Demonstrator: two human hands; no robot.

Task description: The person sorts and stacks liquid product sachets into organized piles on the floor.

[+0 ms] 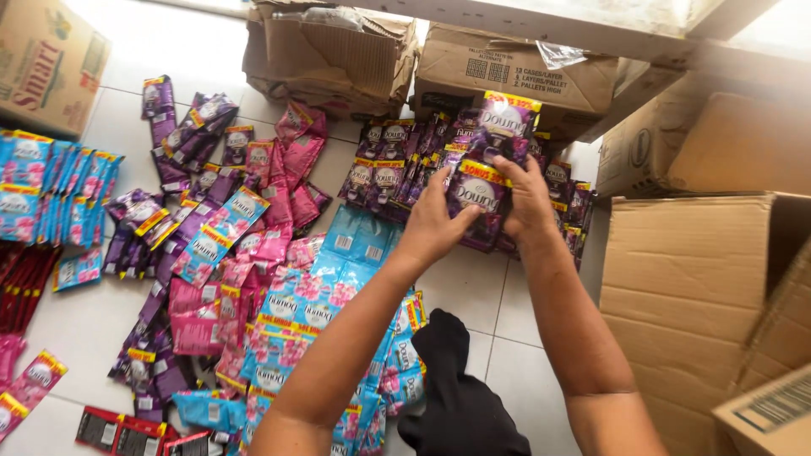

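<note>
Your left hand [431, 224] and right hand [525, 198] were both closed on a strip of dark purple sachets [486, 160], thumbs on the front, the left gripping the near-left edge and the right the right edge. The strip was held upright above the floor, toward the far middle of the scene, its top sachet rising past your fingers. Just behind and beside it lay a row of matching dark purple sachets [390, 173], spread along the foot of two worn cardboard boxes [515, 72] at the far side. To the near left of your hands a heap of light blue sachets [355, 241] ran down toward you, touching a loose scatter of pink sachets [283, 181] and more purple ones further left. A stack of blue packets [38, 181] stood at the far left edge, with red packets [118, 431] at the near left. A black cloth [460, 397] lay between your forearms on the white tiled floor [507, 304]. An open brown carton [693, 295] stood at the right
</note>
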